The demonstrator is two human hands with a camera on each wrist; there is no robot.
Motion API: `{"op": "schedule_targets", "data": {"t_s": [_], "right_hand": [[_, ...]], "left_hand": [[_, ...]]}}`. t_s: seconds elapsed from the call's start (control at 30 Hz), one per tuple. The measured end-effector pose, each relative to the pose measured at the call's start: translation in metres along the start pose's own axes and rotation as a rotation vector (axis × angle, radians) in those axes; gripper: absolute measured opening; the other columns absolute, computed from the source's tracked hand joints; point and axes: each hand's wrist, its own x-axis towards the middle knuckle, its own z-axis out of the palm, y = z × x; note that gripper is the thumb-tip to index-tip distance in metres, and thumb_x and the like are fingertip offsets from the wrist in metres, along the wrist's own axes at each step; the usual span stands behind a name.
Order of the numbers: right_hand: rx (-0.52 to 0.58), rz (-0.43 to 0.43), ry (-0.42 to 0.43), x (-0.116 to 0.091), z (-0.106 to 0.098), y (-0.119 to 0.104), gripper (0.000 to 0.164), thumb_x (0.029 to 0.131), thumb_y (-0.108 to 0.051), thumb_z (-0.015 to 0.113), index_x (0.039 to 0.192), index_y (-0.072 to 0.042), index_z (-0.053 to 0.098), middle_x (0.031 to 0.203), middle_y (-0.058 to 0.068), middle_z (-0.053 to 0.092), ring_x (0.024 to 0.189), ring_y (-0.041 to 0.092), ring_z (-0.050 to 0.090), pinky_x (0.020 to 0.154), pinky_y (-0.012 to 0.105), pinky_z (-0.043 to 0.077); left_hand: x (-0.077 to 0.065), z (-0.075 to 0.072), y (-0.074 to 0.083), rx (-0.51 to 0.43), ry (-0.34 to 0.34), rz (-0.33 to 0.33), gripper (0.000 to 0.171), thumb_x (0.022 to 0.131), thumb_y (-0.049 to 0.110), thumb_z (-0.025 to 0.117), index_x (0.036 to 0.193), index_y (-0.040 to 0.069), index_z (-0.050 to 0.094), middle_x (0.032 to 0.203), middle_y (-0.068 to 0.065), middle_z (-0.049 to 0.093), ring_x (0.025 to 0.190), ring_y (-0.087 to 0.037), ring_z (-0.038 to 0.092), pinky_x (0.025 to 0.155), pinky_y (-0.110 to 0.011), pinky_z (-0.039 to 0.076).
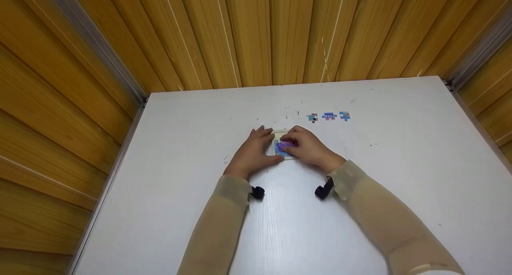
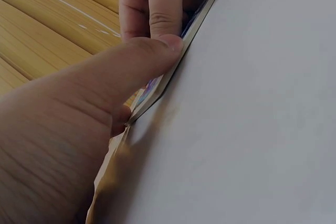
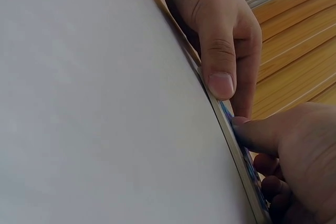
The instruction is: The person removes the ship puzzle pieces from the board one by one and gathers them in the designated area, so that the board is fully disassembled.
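White table (image 1: pixel 160 195) amid yellow-brown wood-grain walls (image 1: pixel 250 35)

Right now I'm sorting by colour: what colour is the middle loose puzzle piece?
The middle piece is mostly bluish purple, seen best in the head view.

Pale glare on tabletop (image 1: pixel 276 223); wrist views dimmer.

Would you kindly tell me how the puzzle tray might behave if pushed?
The puzzle tray is probably stiff, since its edge runs straight; lying flat, it seems unlikely to roll or tip; being thin, it may be light.
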Motion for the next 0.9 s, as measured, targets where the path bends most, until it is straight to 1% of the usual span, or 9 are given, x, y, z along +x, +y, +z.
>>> {"op": "schedule_targets", "data": {"t_s": [0.27, 0.53, 0.67, 0.8, 0.9], "right_hand": [[0.000, 0.028, -0.006, 0.0003, -0.0016, -0.0058, 0.033, 0.105, -0.017, 0.082, 0.134, -0.002, 0.078, 0.122, 0.016, 0.072, 0.116, 0.034, 0.069, 0.108, 0.052, 0.056], [0.063, 0.032, 0.008, -0.0013, 0.0025, -0.0019, 0.032, 0.103, -0.012, 0.083, 0.133, -0.004, 0.076, 0.125, 0.016, 0.073, 0.118, 0.032, 0.069, 0.109, 0.048, 0.056], [0.091, 0.023, 0.015, -0.0034, 0.0037, -0.0007, 0.033, 0.102, -0.010, 0.084, 0.133, -0.006, 0.075, 0.124, 0.015, 0.074, 0.116, 0.032, 0.069, 0.106, 0.047, 0.055], [0.091, 0.020, 0.024, -0.0047, 0.0036, 0.0002, 0.034, 0.102, -0.012, 0.084, 0.134, -0.007, 0.076, 0.121, 0.013, 0.075, 0.113, 0.029, 0.068, 0.103, 0.045, 0.054], [0.089, 0.020, 0.029, -0.0046, 0.0025, -0.0005, 0.034, 0.102, -0.013, 0.084, 0.135, -0.007, 0.077, 0.123, 0.013, 0.076, 0.113, 0.028, 0.068, 0.102, 0.044, 0.055]], "left_hand": [[0.0000, -0.0017, 0.0013, -0.002, 0.003, 0.001, 0.089, 0.094, 0.052, 0.090, 0.166, 0.011, 0.058, 0.183, 0.001, 0.043, 0.179, -0.028, 0.020, 0.147, -0.047, 0.021], [-0.0007, 0.0000, 0.0003, 0.009, 0.003, 0.008, 0.088, 0.094, 0.052, 0.090, 0.166, 0.012, 0.058, 0.183, 0.000, 0.043, 0.179, -0.027, 0.021, 0.147, -0.047, 0.021], [-0.0009, 0.0011, -0.0007, 0.010, 0.000, 0.009, 0.088, 0.095, 0.052, 0.090, 0.166, 0.012, 0.058, 0.183, -0.001, 0.043, 0.179, -0.027, 0.021, 0.147, -0.048, 0.021], [-0.0010, 0.0009, -0.0009, 0.010, 0.000, 0.006, 0.089, 0.094, 0.053, 0.090, 0.166, 0.012, 0.058, 0.183, -0.001, 0.043, 0.179, -0.028, 0.021, 0.146, -0.049, 0.022], [-0.0004, 0.0003, -0.0010, 0.015, 0.004, 0.018, 0.089, 0.095, 0.053, 0.089, 0.166, 0.011, 0.058, 0.183, -0.001, 0.044, 0.179, -0.028, 0.022, 0.146, -0.049, 0.021]]}}
